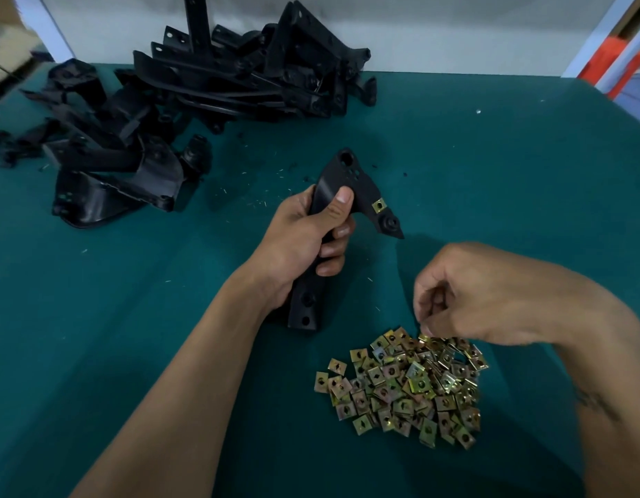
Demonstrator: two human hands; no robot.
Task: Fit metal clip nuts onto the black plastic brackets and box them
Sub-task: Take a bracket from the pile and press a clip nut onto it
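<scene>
The bracket (351, 195) in work is held upright above the green table (527, 174), near its centre, with the left hand (304, 239) wrapped around its shank, thumb across the front face. 1 clip nut (379, 205) is already seated on the bracket's right-hand tab, just above a round boss. The lower end, with 2 holes, shows no nut.

The right hand (484, 300) is at the far edge of the loose nut pile (405, 389), fingers curled with the tips down among the nuts. It appears to be pinching 1, but the hand is blurred and I cannot tell whether a nut is actually gripped. The 2 hands are apart.

A heap of unfitted brackets (189, 120) lies at the table's far left. No box is in view.

Risks, in my judgement: the nuts lie tangled and overlapping, so the pick may lift 2 together or drop 1 onto the table. A nut offered at an angle may seat crooked, off its hole. The lower holes could be overlooked if the bracket is boxed without being turned over and checked.
</scene>
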